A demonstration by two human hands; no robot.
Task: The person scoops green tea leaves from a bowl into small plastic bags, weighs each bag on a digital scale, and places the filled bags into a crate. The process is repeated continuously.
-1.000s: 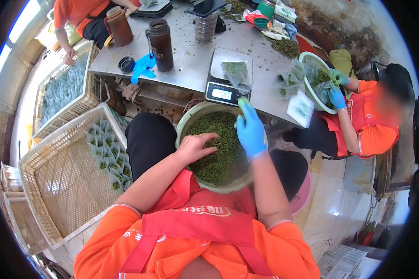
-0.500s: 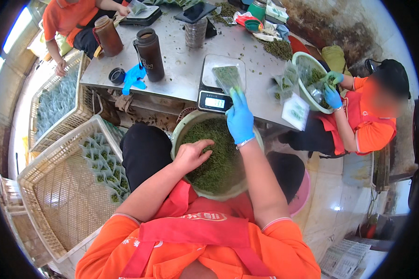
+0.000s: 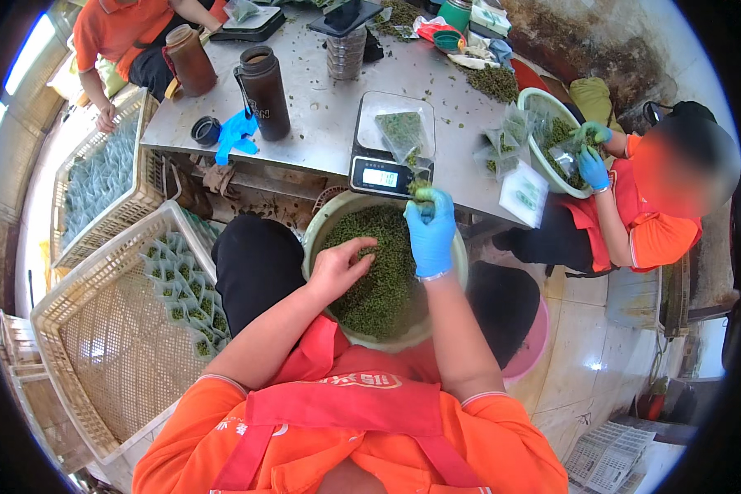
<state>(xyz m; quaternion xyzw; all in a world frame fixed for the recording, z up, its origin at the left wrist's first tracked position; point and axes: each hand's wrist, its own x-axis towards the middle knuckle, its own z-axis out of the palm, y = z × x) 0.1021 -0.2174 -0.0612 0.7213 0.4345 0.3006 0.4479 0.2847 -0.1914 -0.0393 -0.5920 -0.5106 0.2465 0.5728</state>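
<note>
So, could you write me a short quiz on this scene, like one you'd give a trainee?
1. Which of the camera wearer's own hands is gloved?
2. True or false: the wearer's left hand is over the bowl of green bits.
3. What lies on the scale: A, a brown bottle; B, a clear plastic bag; C, a pink basin?

Key: 1. The right hand, in blue. 2. True. 3. B.

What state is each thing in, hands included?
Left hand, bare, fingers curled open
Right hand, blue-gloved, fingers bent
Digital scale, display lit
Clear bag on scale, partly filled
Pale green basin, holding green granules
Dark flask, upright, uncapped
Loose blue glove, unworn
Nearer crate, partly filled with bags
</note>
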